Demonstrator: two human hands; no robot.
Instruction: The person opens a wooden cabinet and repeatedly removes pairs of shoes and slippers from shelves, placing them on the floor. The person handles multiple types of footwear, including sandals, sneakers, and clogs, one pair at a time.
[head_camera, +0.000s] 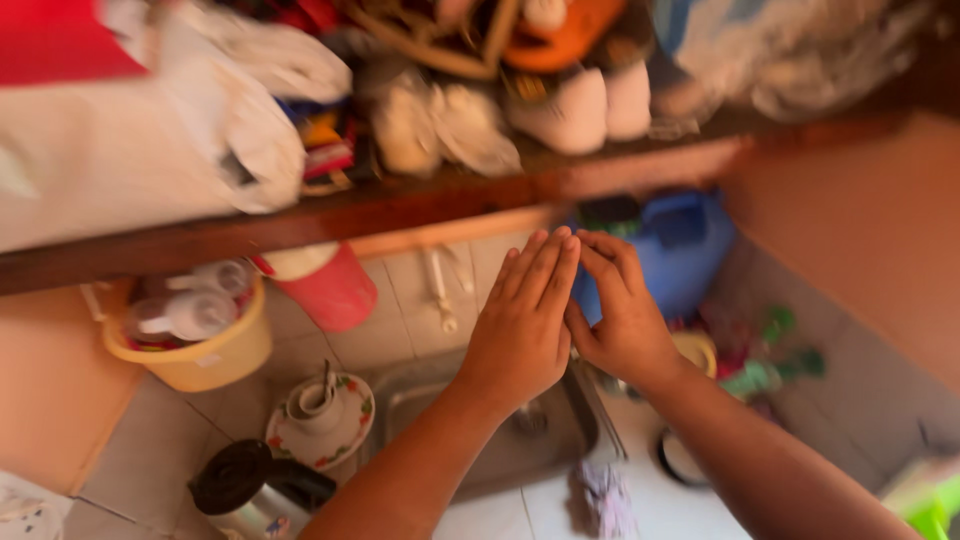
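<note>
The left hand (522, 325) and right hand (620, 312) are flat and open, fingers straight, fingertips touching each other, grasping nothing. They hover above the steel sink (500, 440) set in the tiled surface (150, 440). A blue container (680, 250) stands behind them, a yellow tub (215, 360) to the left.

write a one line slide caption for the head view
Left hand and right hand pressed together, empty, above a steel sink beneath a cluttered wooden shelf.

Both forearms extended forward and converging, left hand (520, 330) open with fingers (545, 265) straight and pressed together, right hand (625, 320) open beside it, fingertips (600, 245) touching the left's; nothing held.
</note>
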